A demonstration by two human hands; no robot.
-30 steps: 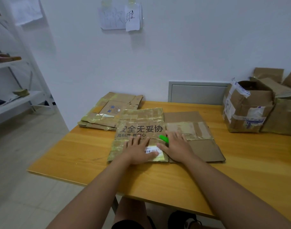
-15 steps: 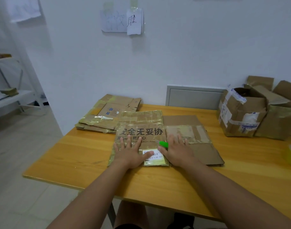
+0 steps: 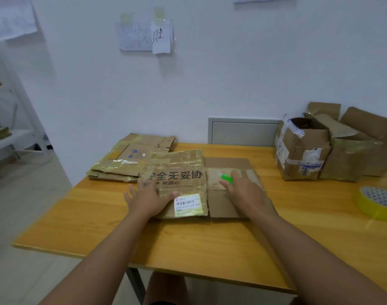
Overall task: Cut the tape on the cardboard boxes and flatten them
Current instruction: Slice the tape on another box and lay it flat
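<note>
While the left hand (image 3: 147, 198) lies spread on the flattened box (image 3: 177, 177), the right hand (image 3: 243, 192) pinches a green cutter (image 3: 227, 178); an open-topped box (image 3: 302, 155) stands apart, contents unclear.

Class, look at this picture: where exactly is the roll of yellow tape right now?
In the head view, the roll of yellow tape lies on the wooden table at the far right edge, in front of the unflattened boxes, well right of the right hand.

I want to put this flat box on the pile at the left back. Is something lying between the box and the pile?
Nothing visible does. The flat box under both hands already touches the pile, overlapping its near right edge.
</note>
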